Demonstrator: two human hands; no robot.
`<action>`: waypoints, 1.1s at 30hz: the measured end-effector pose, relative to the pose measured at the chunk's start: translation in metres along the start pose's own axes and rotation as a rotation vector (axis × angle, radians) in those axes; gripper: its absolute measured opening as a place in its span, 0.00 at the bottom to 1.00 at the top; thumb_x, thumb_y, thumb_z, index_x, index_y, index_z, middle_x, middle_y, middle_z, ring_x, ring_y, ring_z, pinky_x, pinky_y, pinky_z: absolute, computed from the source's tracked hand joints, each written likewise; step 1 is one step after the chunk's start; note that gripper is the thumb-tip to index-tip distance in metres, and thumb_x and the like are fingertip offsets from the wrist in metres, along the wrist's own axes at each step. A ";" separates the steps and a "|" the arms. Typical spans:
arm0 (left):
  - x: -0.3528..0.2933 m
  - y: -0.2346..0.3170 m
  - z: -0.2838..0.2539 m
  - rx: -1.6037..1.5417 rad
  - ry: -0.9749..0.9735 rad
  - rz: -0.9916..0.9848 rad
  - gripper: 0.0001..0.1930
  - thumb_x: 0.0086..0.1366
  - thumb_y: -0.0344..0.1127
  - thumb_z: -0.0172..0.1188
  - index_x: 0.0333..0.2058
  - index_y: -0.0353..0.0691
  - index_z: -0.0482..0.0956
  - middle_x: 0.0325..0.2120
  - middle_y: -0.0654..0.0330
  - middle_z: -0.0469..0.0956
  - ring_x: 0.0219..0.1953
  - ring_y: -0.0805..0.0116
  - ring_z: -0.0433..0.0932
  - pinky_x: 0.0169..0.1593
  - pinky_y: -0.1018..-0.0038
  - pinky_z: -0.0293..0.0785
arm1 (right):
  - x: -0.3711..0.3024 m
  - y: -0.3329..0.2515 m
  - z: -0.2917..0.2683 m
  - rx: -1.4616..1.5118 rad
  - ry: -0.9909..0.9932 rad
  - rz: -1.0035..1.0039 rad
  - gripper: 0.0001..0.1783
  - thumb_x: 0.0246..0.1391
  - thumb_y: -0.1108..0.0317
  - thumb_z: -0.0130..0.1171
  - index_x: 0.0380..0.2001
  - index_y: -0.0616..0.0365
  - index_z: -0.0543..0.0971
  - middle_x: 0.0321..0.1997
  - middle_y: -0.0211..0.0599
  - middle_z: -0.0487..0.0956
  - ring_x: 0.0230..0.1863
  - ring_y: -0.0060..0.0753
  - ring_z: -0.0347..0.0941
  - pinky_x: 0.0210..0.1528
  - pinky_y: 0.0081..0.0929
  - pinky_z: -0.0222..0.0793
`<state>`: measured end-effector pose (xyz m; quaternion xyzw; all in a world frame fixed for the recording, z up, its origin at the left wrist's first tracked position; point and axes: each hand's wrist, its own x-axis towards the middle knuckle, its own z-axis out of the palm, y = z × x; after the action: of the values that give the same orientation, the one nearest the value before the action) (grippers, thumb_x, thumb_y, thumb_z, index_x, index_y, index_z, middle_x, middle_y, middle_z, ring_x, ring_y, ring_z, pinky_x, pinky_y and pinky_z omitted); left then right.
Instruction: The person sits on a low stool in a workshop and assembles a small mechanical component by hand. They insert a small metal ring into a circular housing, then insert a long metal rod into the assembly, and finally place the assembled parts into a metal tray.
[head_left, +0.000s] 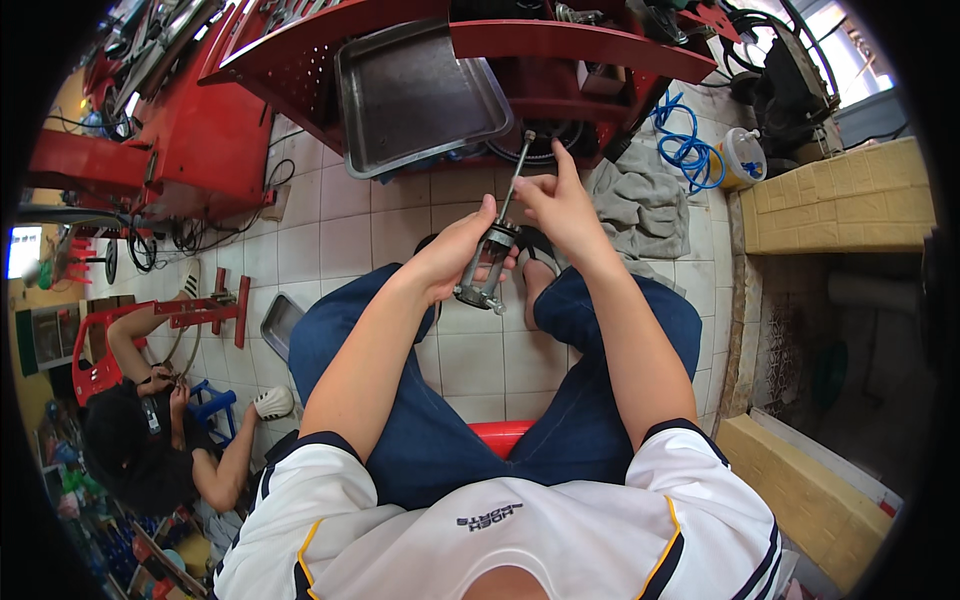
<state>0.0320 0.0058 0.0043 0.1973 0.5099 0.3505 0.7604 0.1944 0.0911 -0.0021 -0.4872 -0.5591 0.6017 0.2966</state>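
My left hand is wrapped around the grey metal body of what looks like a jaw puller. The tool is held tilted above the floor between my knees, its jawed end toward me. From its body a long thin rod runs up and away, ending in a small head. Beside the rod is my right hand, its index finger stretched out and apart from the rod. The thumb side of that hand seems to touch the rod midway; its other fingers are partly hidden.
A metal tray leans against the red tool cart ahead. Right of it lie a grey cloth, a coiled blue hose and a white tub. Another person sits at left, near a red metal stand.
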 end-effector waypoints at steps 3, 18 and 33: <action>-0.001 -0.003 0.000 0.040 -0.003 0.010 0.31 0.75 0.66 0.39 0.52 0.41 0.71 0.35 0.59 0.78 0.34 0.72 0.79 0.36 0.74 0.81 | -0.008 -0.006 0.003 -0.139 0.000 -0.025 0.49 0.60 0.74 0.63 0.74 0.68 0.44 0.44 0.47 0.81 0.45 0.30 0.81 0.46 0.28 0.78; -0.001 -0.005 0.005 0.110 0.002 0.054 0.32 0.74 0.67 0.38 0.53 0.42 0.70 0.35 0.61 0.77 0.33 0.74 0.79 0.36 0.75 0.78 | -0.006 -0.002 0.004 0.216 -0.071 0.056 0.47 0.61 0.74 0.60 0.75 0.65 0.43 0.46 0.45 0.82 0.41 0.27 0.79 0.44 0.21 0.75; 0.012 -0.013 0.000 0.225 -0.008 0.166 0.31 0.74 0.67 0.36 0.53 0.44 0.68 0.34 0.62 0.76 0.33 0.75 0.77 0.35 0.76 0.77 | -0.004 -0.002 0.008 0.466 -0.089 0.126 0.33 0.59 0.82 0.53 0.67 0.65 0.57 0.49 0.50 0.81 0.48 0.37 0.81 0.50 0.30 0.78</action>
<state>0.0389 0.0058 -0.0123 0.3243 0.5251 0.3520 0.7036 0.1883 0.0849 0.0004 -0.4127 -0.3865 0.7523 0.3381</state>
